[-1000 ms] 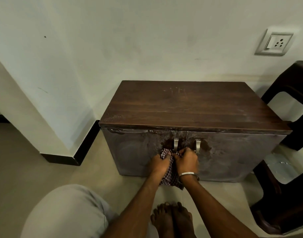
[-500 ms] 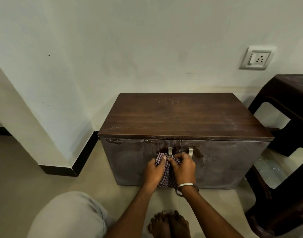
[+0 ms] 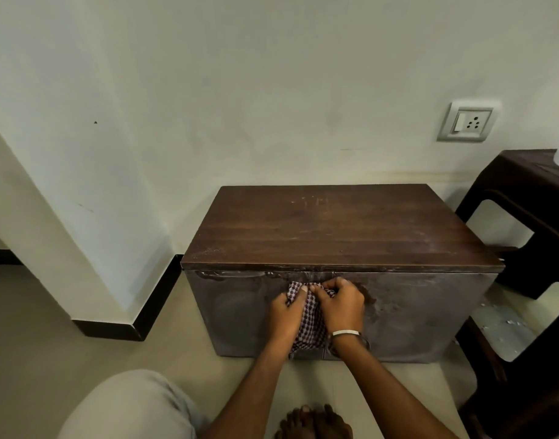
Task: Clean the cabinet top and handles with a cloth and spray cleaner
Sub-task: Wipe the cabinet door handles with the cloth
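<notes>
Now both handles are hidden (earlier bare) under the cloth (image 3: 308, 315).

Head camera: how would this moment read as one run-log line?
left hand: grips cloth | right hand: grips cloth | cloth: covers cabinet handles

Dark brown wood-grain cabinet top (image 3: 341, 229), maroon-and-white checked cloth (image 3: 309, 315), black skirting (image 3: 157, 299)

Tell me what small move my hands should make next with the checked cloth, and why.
Probably draw the checked cloth downward along the door seam. Both the left hand and right hand press it high against the dark brown wooden cabinet, hiding the handles, and smears show on the front.
</notes>
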`<control>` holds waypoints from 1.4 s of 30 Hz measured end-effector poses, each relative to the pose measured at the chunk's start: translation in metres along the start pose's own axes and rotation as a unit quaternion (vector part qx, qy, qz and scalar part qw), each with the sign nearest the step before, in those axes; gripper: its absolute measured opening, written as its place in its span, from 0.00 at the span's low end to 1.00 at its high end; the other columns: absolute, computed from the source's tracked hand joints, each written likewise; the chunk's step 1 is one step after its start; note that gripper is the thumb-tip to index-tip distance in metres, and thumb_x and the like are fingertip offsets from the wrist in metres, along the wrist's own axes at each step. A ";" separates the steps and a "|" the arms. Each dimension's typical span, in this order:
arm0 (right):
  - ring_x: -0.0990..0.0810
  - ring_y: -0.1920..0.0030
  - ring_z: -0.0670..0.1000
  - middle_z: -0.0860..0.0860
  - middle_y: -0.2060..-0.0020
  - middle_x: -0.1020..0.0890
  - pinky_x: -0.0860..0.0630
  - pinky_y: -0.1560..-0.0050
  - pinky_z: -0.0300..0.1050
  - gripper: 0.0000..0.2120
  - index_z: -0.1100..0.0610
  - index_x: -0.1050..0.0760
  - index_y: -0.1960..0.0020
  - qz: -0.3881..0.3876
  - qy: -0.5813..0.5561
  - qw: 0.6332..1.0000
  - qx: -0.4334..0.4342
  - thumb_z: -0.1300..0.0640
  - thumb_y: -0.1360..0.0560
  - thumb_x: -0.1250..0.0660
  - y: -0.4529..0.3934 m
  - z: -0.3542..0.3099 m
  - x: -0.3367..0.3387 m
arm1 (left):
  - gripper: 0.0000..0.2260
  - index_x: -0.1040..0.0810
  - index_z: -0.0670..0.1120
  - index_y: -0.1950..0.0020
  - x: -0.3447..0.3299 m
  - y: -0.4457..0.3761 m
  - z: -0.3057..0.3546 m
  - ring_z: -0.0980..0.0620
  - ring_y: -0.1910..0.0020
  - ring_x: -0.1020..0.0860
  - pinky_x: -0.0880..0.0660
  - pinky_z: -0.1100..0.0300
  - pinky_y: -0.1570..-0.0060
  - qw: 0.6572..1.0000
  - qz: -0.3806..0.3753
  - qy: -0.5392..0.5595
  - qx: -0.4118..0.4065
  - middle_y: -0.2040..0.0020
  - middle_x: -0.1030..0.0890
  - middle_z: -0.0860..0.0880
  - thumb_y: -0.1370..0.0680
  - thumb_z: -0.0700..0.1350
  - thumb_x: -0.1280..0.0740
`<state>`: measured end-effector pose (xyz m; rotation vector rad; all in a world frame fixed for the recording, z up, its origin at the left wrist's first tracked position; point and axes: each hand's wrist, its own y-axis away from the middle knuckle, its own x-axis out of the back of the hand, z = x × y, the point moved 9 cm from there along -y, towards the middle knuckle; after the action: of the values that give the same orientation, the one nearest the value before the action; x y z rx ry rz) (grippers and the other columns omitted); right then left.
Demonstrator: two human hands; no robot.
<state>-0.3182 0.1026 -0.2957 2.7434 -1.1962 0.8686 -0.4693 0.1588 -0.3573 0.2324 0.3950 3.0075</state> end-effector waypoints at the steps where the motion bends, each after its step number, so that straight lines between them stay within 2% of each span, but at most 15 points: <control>1: 0.21 0.59 0.49 0.50 0.61 0.19 0.22 0.56 0.48 0.08 0.55 0.21 0.60 0.005 0.000 1.000 0.009 0.52 0.30 0.26 0.000 -0.003 0.002 | 0.11 0.17 0.48 0.54 -0.001 0.001 0.002 0.52 0.56 0.17 0.19 0.53 0.52 1.000 -0.002 0.013 -0.009 0.57 0.15 0.50 0.23 0.54 0.31; 7: 0.24 0.59 0.47 0.49 0.60 0.21 0.24 0.54 0.44 0.07 0.55 0.24 0.59 0.036 -0.040 0.997 0.046 0.54 0.30 0.26 0.004 -0.016 0.020 | 0.06 0.19 0.50 0.51 -0.007 0.012 0.019 0.53 0.54 0.17 0.20 0.60 0.57 0.995 -0.030 0.087 -0.025 0.54 0.15 0.49 0.22 0.51 0.32; 11: 0.23 0.54 0.44 0.46 0.56 0.20 0.26 0.50 0.40 0.11 0.53 0.25 0.53 0.010 -0.126 0.992 0.020 0.54 0.30 0.26 0.000 -0.017 0.031 | 0.07 0.19 0.50 0.50 -0.012 0.017 0.031 0.53 0.55 0.17 0.21 0.60 0.60 0.993 -0.051 0.109 -0.020 0.55 0.15 0.50 0.22 0.52 0.32; 15: 0.22 0.49 0.41 0.43 0.52 0.20 0.25 0.47 0.35 0.15 0.53 0.24 0.47 -0.103 -0.160 0.982 0.016 0.53 0.32 0.25 -0.005 -0.020 0.036 | 0.10 0.17 0.43 0.50 -0.008 0.015 0.044 0.47 0.57 0.15 0.18 0.52 0.56 0.990 -0.057 0.124 -0.037 0.58 0.14 0.46 0.23 0.49 0.30; 19: 0.21 0.48 0.41 0.45 0.48 0.19 0.23 0.53 0.31 0.21 0.53 0.24 0.41 -0.267 -0.158 0.951 0.015 0.54 0.32 0.25 -0.001 -0.029 0.037 | 0.09 0.17 0.43 0.53 -0.005 0.017 0.063 0.49 0.61 0.15 0.20 0.57 0.62 0.989 -0.094 0.101 -0.056 0.60 0.14 0.46 0.22 0.48 0.31; 23: 0.19 0.47 0.45 0.48 0.46 0.18 0.22 0.50 0.37 0.23 0.54 0.25 0.39 -0.372 -0.170 0.912 -0.019 0.57 0.32 0.24 0.005 -0.033 0.040 | 0.11 0.16 0.44 0.52 -0.004 0.019 0.076 0.47 0.55 0.15 0.19 0.51 0.53 0.988 -0.117 0.075 -0.064 0.55 0.14 0.45 0.24 0.51 0.30; 26: 0.18 0.47 0.46 0.49 0.47 0.17 0.21 0.48 0.41 0.20 0.55 0.24 0.41 -0.410 -0.151 0.899 -0.027 0.57 0.31 0.25 0.005 -0.038 0.047 | 0.12 0.17 0.44 0.51 -0.006 0.024 0.090 0.47 0.54 0.16 0.19 0.49 0.49 0.985 -0.142 0.054 -0.084 0.55 0.14 0.46 0.24 0.52 0.30; 28: 0.19 0.48 0.48 0.50 0.49 0.17 0.22 0.49 0.42 0.14 0.55 0.24 0.44 -0.397 -0.127 0.909 -0.014 0.57 0.29 0.28 0.000 -0.042 0.055 | 0.12 0.17 0.44 0.50 -0.008 0.031 0.104 0.47 0.53 0.16 0.19 0.49 0.50 0.979 -0.164 0.046 -0.110 0.54 0.14 0.46 0.24 0.52 0.30; 31: 0.21 0.50 0.49 0.51 0.52 0.20 0.23 0.50 0.43 0.07 0.55 0.27 0.49 -0.322 -0.074 0.944 0.018 0.57 0.25 0.32 -0.014 -0.046 0.066 | 0.12 0.19 0.44 0.50 -0.009 0.043 0.131 0.45 0.51 0.16 0.19 0.50 0.51 0.967 -0.172 0.033 -0.187 0.54 0.15 0.46 0.26 0.51 0.27; 33: 0.21 0.51 0.51 0.53 0.54 0.20 0.23 0.49 0.49 0.05 0.56 0.29 0.51 -0.262 -0.104 0.959 0.019 0.60 0.25 0.33 -0.023 -0.049 0.075 | 0.14 0.19 0.46 0.51 -0.011 0.053 0.148 0.48 0.51 0.17 0.19 0.53 0.51 0.953 -0.179 0.019 -0.246 0.53 0.15 0.47 0.29 0.55 0.26; 35: 0.21 0.52 0.54 0.55 0.55 0.20 0.22 0.50 0.51 0.04 0.58 0.28 0.51 -0.203 -0.145 0.968 0.005 0.63 0.25 0.34 -0.032 -0.051 0.085 | 0.14 0.18 0.48 0.52 -0.015 0.062 0.161 0.51 0.51 0.17 0.20 0.57 0.50 0.939 -0.189 0.003 -0.287 0.54 0.15 0.49 0.28 0.57 0.28; 38: 0.20 0.52 0.54 0.55 0.54 0.19 0.21 0.55 0.46 0.10 0.57 0.25 0.52 -0.147 -0.235 0.961 0.000 0.70 0.26 0.38 -0.036 -0.063 0.103 | 0.14 0.14 0.50 0.58 -0.019 0.069 0.173 0.55 0.51 0.19 0.24 0.61 0.47 0.930 -0.177 -0.020 -0.322 0.54 0.16 0.52 0.22 0.55 0.36; 40: 0.20 0.52 0.55 0.56 0.53 0.19 0.20 0.55 0.48 0.13 0.58 0.24 0.52 -0.147 -0.278 0.949 0.001 0.73 0.26 0.41 -0.036 -0.070 0.108 | 0.11 0.14 0.51 0.60 -0.020 0.068 0.177 0.57 0.49 0.20 0.24 0.60 0.46 0.929 -0.153 -0.036 -0.336 0.52 0.18 0.54 0.23 0.52 0.34; 42: 0.20 0.54 0.56 0.58 0.54 0.19 0.20 0.55 0.50 0.13 0.60 0.24 0.52 -0.163 -0.340 0.926 -0.011 0.74 0.25 0.43 -0.034 -0.076 0.111 | 0.03 0.16 0.54 0.54 -0.020 0.065 0.181 0.58 0.47 0.21 0.23 0.57 0.45 0.932 -0.126 -0.049 -0.338 0.48 0.20 0.56 0.25 0.51 0.28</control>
<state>-0.2710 0.0703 -0.1700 3.1861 -0.7175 -0.1538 -0.4250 0.1392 -0.1701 0.2398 -0.5730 2.6613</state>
